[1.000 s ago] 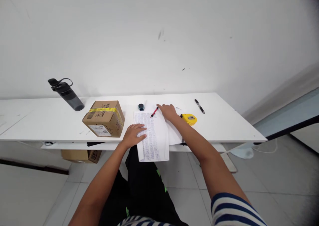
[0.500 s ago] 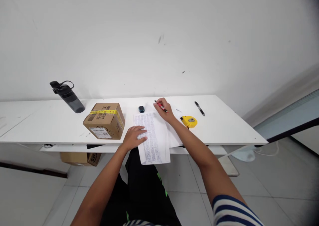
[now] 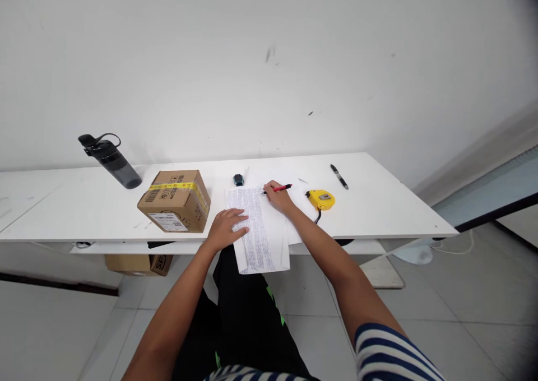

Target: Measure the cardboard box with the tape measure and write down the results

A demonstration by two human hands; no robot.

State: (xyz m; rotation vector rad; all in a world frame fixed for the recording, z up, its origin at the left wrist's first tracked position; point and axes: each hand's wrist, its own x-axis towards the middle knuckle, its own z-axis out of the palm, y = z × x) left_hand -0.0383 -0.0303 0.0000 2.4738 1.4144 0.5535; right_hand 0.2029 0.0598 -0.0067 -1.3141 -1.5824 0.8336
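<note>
A sheet of paper covered in written lines (image 3: pixel 257 230) lies on the white table (image 3: pixel 84 207) and hangs over its near edge. My left hand (image 3: pixel 226 228) rests flat on the sheet's left side, fingers spread. My right hand (image 3: pixel 278 199) is closed round a red pen (image 3: pixel 279 189), with the tip pointing left at the top of the written sheet. More white sheets (image 3: pixel 296 224) lie under and to the right of it.
A taped cardboard box (image 3: pixel 175 200) stands left of the paper, a dark water bottle (image 3: pixel 110 159) further left. A small blue-black device (image 3: pixel 238 180) lies behind the paper. A yellow tape measure (image 3: pixel 321 199) and a black marker (image 3: pixel 339 176) lie right. Another box (image 3: pixel 137 264) sits under the table.
My right hand picked the red pen up from the table, turned it, and brought it back toward the top of the written sheet. My left hand stayed on the paper.
</note>
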